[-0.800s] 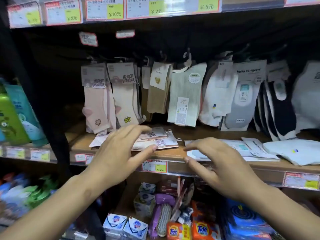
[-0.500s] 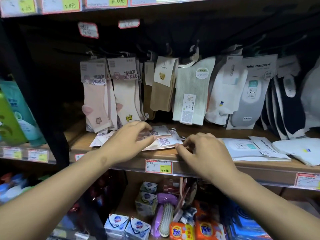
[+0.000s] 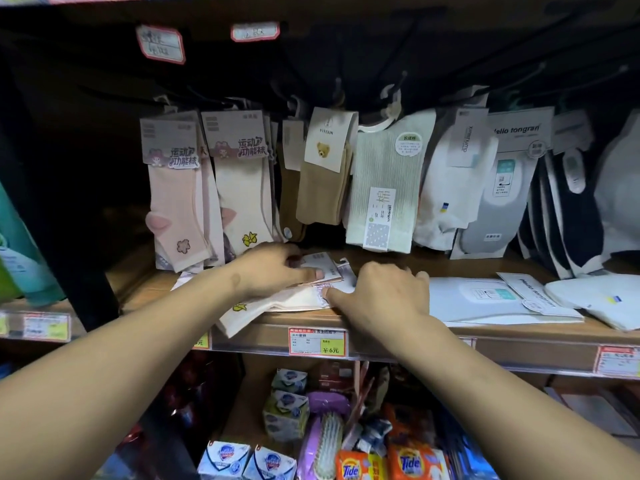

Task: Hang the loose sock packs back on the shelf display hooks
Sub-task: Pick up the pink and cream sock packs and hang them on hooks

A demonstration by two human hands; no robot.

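Left hand [image 3: 277,271]: fingers curled, thumb pinching the loose sock packs [image 3: 298,299].
Right hand [image 3: 377,296]: curled, thumb pressed on the same stack.
Packs: flat on the shelf [image 3: 381,336], 6 o'clock of the hanging socks [image 3: 242,181].

We see open, dark room at the left of the frame, beside the pink socks [image 3: 175,216]. Across the centre and right, the hanging packs [image 3: 384,181] form a close curtain reaching almost to the shelf [image 3: 485,332], leaving only a low gap. On the shelf, the loose pile [image 3: 277,306] at centre and the white packs [image 3: 491,299] at right fill the front; bare wood shows between them.
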